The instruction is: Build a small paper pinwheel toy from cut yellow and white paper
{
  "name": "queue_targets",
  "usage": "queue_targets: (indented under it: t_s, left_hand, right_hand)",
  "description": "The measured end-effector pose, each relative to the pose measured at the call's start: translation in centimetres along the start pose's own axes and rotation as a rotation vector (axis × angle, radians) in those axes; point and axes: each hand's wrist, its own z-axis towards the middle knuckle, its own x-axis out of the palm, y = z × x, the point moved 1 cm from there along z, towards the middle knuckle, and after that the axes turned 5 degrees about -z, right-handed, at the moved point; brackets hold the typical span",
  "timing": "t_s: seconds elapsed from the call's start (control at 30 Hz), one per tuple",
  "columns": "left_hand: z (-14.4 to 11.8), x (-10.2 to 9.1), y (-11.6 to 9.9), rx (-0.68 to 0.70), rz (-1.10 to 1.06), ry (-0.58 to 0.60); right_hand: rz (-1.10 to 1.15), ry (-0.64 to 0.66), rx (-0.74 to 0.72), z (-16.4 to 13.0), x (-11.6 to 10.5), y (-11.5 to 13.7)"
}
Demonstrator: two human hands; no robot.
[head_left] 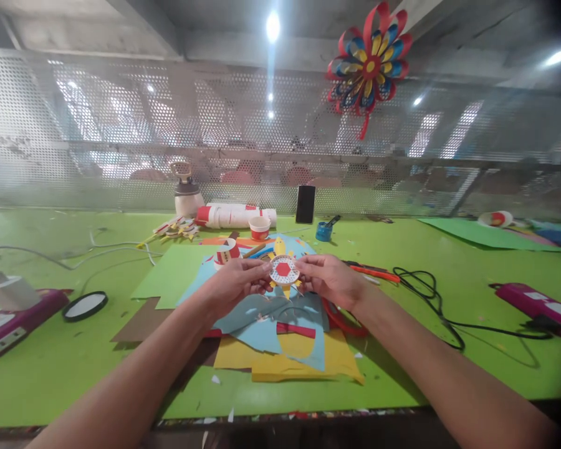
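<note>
Between both hands is a small paper turtle, held up above the paper sheets. Its round white shell has a red hexagon in the middle and dark specks around it, with a yellow head, legs and tail sticking out. My left hand pinches the shell's left edge between thumb and fingers. On the opposite edge, my right hand grips it the same way. Beneath lie cut light-blue paper and yellow paper, with a dark-red strip on top. A red-and-white paper cup stands behind my left hand.
Farther back are a spray bottle, rolled white cups, a paper bowl, a phone and a blue jar. Purple power strips with cables lie at both sides. Orange-handled scissors rest at right. A paper flower hangs above.
</note>
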Motion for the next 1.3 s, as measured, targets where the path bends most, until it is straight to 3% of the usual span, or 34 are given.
queue_targets:
  t_s: [0.37,0.67,0.93,1.17,1.3]
  left_hand:
    - [0.1,0.2,0.2,0.041,-0.022,-0.014]
    - [-0.1,1.0,0.4,0.056,0.111,-0.032]
    - [-0.5,2.3,-0.4,0.104,0.352,-0.091]
    - [-0.6,2.7,-0.4,0.108,0.388,-0.065]
    - [-0.6,2.6,-0.3,0.075,0.34,-0.069]
  right_hand:
    - [-0.02,0.007,-0.018,-0.2,0.3,0.2]
    - [-0.114,-0.043,-0.02,-0.8,0.9,0.7]
    - [-0.325,-0.126,-0.129,-1.3,1.8,1.2]
    - [0.004,-0.058,-0.007,-1.1,1.8,0.5]
    - [0.074,-0.03,0.02,-1.0,1.7,0.3]
